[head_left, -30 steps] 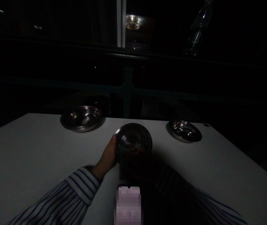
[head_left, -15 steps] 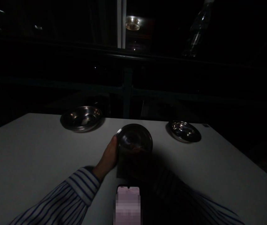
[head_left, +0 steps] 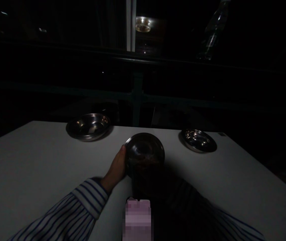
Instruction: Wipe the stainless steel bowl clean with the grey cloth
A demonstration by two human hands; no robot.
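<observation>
My left hand (head_left: 116, 169) grips the left rim of a round, shiny stainless steel dish (head_left: 144, 147) above the middle of the white table. My right hand (head_left: 150, 177) is at the dish's lower part, almost lost in deep shadow. Its fingers cannot be made out. A dark shape covers the near part of the dish around that hand; whether it is a cloth or only shadow I cannot tell. Below lies a phone (head_left: 138, 217) with its lit screen blurred out.
A stack of steel dishes (head_left: 89, 129) stands at the table's back left. Another steel dish (head_left: 198, 140) sits at the back right. Beyond the white table (head_left: 45, 167) it is very dark, with a clear bottle (head_left: 212, 36) at upper right.
My right hand and the dark shape have shifted slightly right across the dish, baring more of its lower left edge. My left hand keeps its hold; the view has shifted a little.
</observation>
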